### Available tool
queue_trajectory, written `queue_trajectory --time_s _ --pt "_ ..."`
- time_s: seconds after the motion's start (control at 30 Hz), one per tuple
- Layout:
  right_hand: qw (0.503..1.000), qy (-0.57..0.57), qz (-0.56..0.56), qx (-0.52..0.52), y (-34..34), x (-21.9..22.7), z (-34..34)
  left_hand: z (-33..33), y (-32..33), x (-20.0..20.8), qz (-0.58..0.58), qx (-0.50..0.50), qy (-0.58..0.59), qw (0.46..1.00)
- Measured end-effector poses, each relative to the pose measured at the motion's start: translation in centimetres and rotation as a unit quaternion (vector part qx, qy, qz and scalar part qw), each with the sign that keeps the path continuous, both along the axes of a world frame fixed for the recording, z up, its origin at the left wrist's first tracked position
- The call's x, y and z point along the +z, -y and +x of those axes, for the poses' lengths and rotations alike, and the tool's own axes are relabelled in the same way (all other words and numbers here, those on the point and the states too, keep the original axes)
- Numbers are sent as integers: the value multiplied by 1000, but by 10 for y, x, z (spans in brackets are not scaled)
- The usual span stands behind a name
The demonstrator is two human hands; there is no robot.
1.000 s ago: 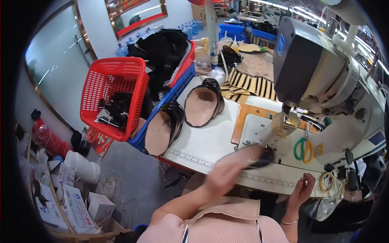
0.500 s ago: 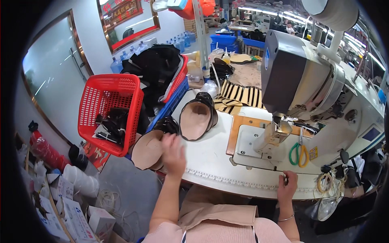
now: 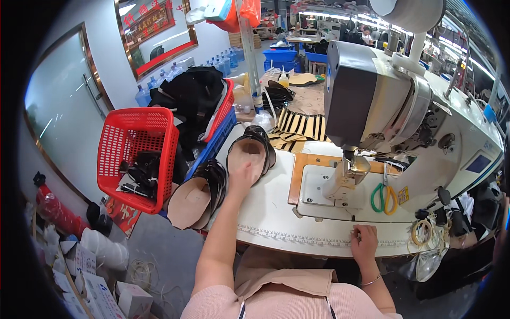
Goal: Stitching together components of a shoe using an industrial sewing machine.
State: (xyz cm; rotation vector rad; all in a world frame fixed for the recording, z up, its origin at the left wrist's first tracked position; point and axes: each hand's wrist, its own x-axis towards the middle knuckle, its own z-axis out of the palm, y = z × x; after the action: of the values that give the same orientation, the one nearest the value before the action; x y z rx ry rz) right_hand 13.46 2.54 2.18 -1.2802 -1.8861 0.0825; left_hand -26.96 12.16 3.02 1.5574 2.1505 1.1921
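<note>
Two stacks of black glossy shoe uppers with beige insides lie on the left of the white sewing table. My left hand (image 3: 241,178) reaches over the near edge of the farther stack (image 3: 256,144); its fingers are blurred against the beige inside, and whether they grip is unclear. Beside my left wrist, the nearer stack (image 3: 190,201) rests at the table's left edge. At the table's front edge, my right hand (image 3: 364,242) is curled, with something small and dark at its fingertips that I cannot make out. The post-bed sewing machine (image 3: 350,101) stands beyond it.
A red basket (image 3: 172,159) holding black pieces stands left of the uppers, with black material (image 3: 186,95) behind it. Green-and-yellow-handled scissors (image 3: 384,198) lie right of the machine post. Striped pieces (image 3: 300,125) lie farther back. Thread loops (image 3: 423,234) hang at the right.
My left hand has moved from the nearer stack of uppers to the farther one. My right hand stays curled at the table's front edge. The whole view has shifted slightly.
</note>
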Motion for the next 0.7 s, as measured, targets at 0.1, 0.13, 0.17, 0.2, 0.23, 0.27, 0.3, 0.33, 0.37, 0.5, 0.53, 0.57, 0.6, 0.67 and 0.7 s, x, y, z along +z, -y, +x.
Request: queue_trajectory --time_s 0.1,0.13,0.17,0.2,0.23,0.27,0.3,0.33,0.37,0.5,0.53,0.57,0.6,0.67,0.7 --pt "999 27 -10 19 -2 2 -3 9 8 -10 126 -63 -214 967" --pt "999 34 -16 21 -2 2 -2 8 4 -9 127 -66 -214 966" --pt "999 33 -15 18 -1 1 -2 4 0 -10 58 -80 -227 969" --pt "999 30 -19 26 0 1 -2 2 -1 -5 -11 -92 -240 966" --pt "999 26 -23 35 1 0 -2 -1 1 0 23 -62 -223 972" --pt "999 24 -21 33 2 0 -3 -5 4 6 57 -32 -207 976" --pt "999 18 4 31 2 -1 -2 -1 8 19 73 18 -221 972" --pt "999 12 29 28 2 -1 -2 3 15 32 107 44 -193 974" --pt "999 9 30 21 3 -2 -2 9 26 44 140 69 -164 974" --pt "987 -138 -74 29 6 -5 -9 58 77 56 338 62 74 936" --pt "965 -218 -143 32 7 -6 -15 76 88 49 359 47 179 915" --pt "944 -237 -218 65 6 2 -28 100 101 52 396 -21 369 841" --pt "917 -255 -291 100 4 14 -43 123 115 53 413 -85 542 727" --pt "680 -486 -472 280 1 37 -64 157 127 35 357 -96 637 677" --pt "636 -536 -474 289 1 36 -72 166 135 15 336 -147 641 674"
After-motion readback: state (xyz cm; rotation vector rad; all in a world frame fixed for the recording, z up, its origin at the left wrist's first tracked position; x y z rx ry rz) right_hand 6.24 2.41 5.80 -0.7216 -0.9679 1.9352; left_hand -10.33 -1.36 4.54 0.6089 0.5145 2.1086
